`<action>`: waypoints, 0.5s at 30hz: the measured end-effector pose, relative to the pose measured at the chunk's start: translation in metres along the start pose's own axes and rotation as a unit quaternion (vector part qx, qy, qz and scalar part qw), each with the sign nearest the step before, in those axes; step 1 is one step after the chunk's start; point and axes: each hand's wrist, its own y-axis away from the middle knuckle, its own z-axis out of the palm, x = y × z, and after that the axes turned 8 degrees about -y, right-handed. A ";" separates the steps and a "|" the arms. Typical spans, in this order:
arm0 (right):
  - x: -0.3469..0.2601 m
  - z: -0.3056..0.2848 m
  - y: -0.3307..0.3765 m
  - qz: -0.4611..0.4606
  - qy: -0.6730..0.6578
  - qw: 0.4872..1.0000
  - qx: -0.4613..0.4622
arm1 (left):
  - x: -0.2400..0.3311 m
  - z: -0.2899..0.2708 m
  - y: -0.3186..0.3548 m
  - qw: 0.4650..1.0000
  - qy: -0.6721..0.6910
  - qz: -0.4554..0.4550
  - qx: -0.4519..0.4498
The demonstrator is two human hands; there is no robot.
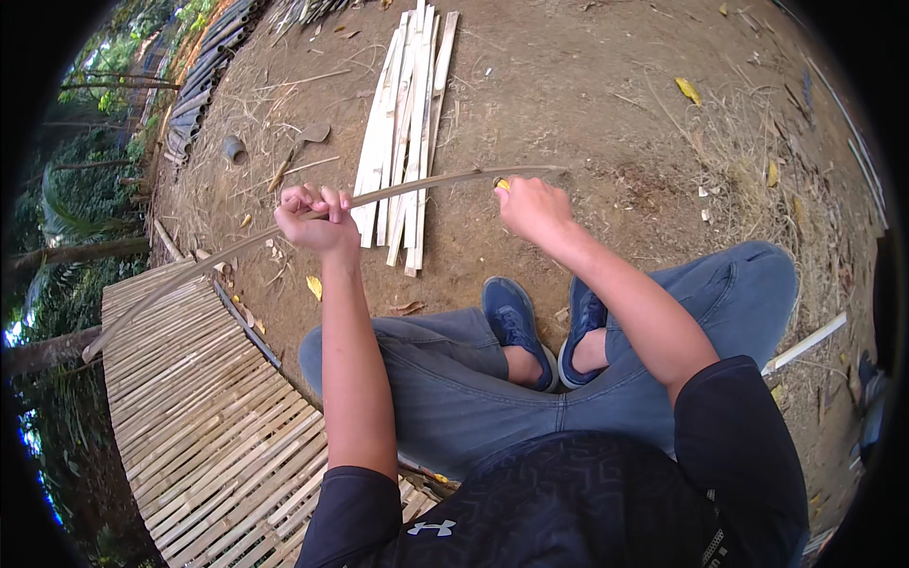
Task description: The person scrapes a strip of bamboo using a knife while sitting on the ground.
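"Holding that long, thin, brown wooden strip (417,187) how?"

"The left hand (317,220) curls its fingers around the middle, above the brown dirt ground (587,104); its left stretch overlaps the pale slatted bamboo platform (208,407) in view. The right hand (536,208) clenches a small yellow object (502,185) near the right end; I can't tell its kind."

"Any advice?"

"I'd brace the strip firmly and make right-hand strokes short, directed away from those left fingers."

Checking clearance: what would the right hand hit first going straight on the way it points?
Probably the long brown strip, which crosses just ahead of the right hand; the pale strips lie farther along, on the ground. Depth unclear.
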 end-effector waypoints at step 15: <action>-0.002 -0.002 0.001 -0.006 -0.077 0.997 -0.011 | 0.000 0.003 -0.001 0.999 -0.015 -0.008 0.035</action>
